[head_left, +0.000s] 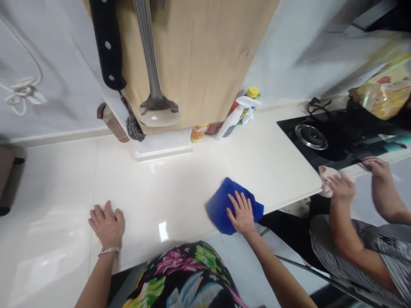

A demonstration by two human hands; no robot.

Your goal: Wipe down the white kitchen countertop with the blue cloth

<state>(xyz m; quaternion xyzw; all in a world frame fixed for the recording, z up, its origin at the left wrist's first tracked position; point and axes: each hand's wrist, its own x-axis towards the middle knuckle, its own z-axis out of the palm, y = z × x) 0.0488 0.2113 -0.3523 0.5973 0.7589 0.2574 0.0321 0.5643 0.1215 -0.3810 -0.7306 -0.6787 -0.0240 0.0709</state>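
Observation:
My right hand [241, 213] lies flat with fingers spread on a blue cloth [220, 205], pressing it to the white countertop [150, 192] near the front edge. The cloth is partly folded, and one corner reaches the edge. Farther left, my left hand [107, 224], a silver bracelet on its wrist, rests palm down on the bare countertop with its fingers apart. Nothing is in it.
A wooden board [205, 55] hangs ahead, with a black-handled knife [109, 47] and a ladle [153, 64] in front. Behind stands a spray bottle [236, 115]. At right, a co-worker's hand [343, 188] holds a pale cloth [326, 177] beside a black cooktop [297, 128].

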